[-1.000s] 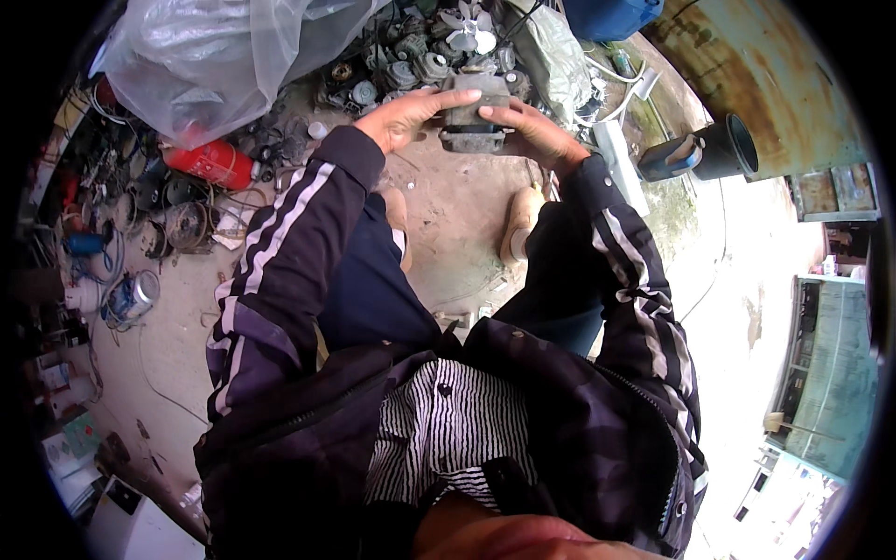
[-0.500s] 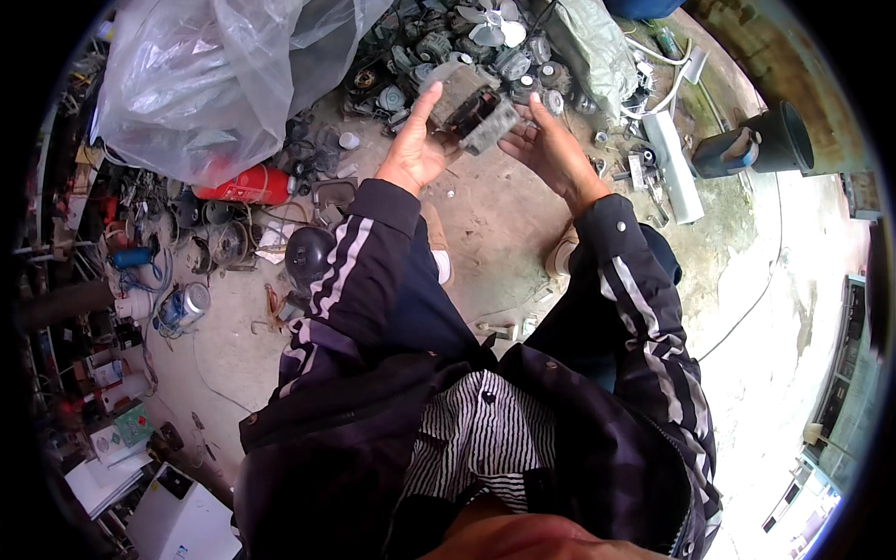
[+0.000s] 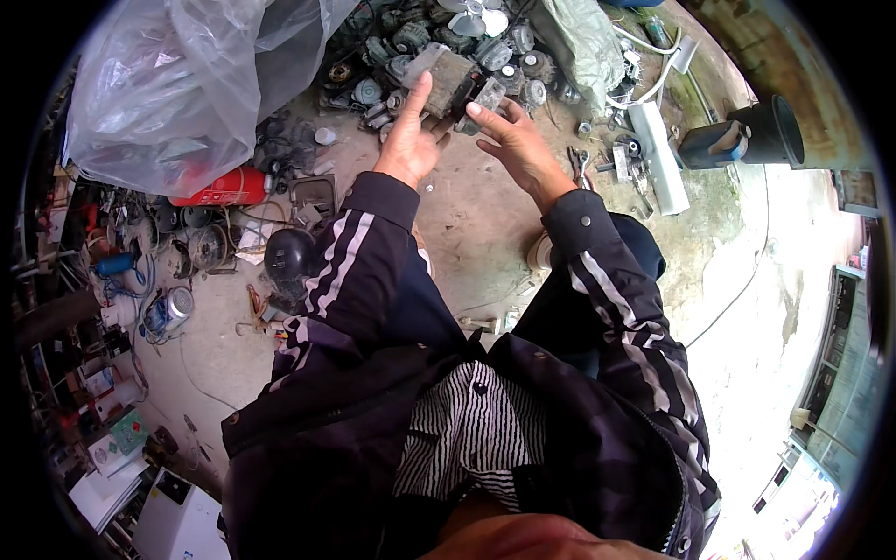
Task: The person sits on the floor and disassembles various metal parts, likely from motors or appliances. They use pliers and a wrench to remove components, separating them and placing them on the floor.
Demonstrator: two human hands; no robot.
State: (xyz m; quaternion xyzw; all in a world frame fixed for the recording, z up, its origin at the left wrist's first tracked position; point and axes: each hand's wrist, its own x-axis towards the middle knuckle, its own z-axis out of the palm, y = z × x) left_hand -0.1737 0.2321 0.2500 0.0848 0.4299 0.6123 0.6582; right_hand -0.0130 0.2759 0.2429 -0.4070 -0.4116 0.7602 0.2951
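Both hands are raised over the floor, around a dusty grey, boxy metal part [image 3: 444,82] with a dark gap between its two blocks; its exact kind is unclear. My left hand [image 3: 410,142] grips its left side, thumb up along the larger block and fingers partly hidden beneath. From the right, my right hand [image 3: 523,149] closes on the smaller block, its thumb pressed against the face and the forefinger behind. Just beyond the part lies a heap of small used motors [image 3: 411,39], with a white fan blade [image 3: 474,19] on top.
A big clear plastic bag [image 3: 168,93] fills the far left, with a red cylinder [image 3: 224,187] below it. A dark round object [image 3: 287,257] lies by my left forearm. To the right are pliers [image 3: 581,166], a long white piece [image 3: 659,163] and a black bucket [image 3: 773,131].
My right hand has closed its fingers and thumb onto the smaller block, where before they were spread beside it. The whole view has shifted slightly, and the part stays in my left hand.
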